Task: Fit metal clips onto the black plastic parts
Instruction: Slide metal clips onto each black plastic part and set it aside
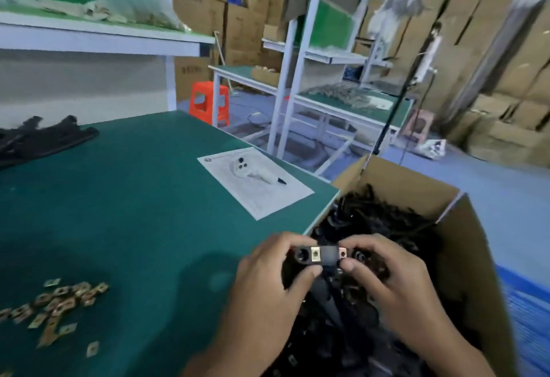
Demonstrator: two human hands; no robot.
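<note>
Left hand and right hand both grasping a flat black plastic part by its ends, thumbs underneath, brass-coloured metal clips on it, above open cardboard box beside bench's right edge, loose clips near bench's front left corner

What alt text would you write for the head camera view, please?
Both hands, left hand and right hand, hold a black plastic part with two metal clips on it above a cardboard box of similar parts. Loose metal clips lie on the green table.
</note>
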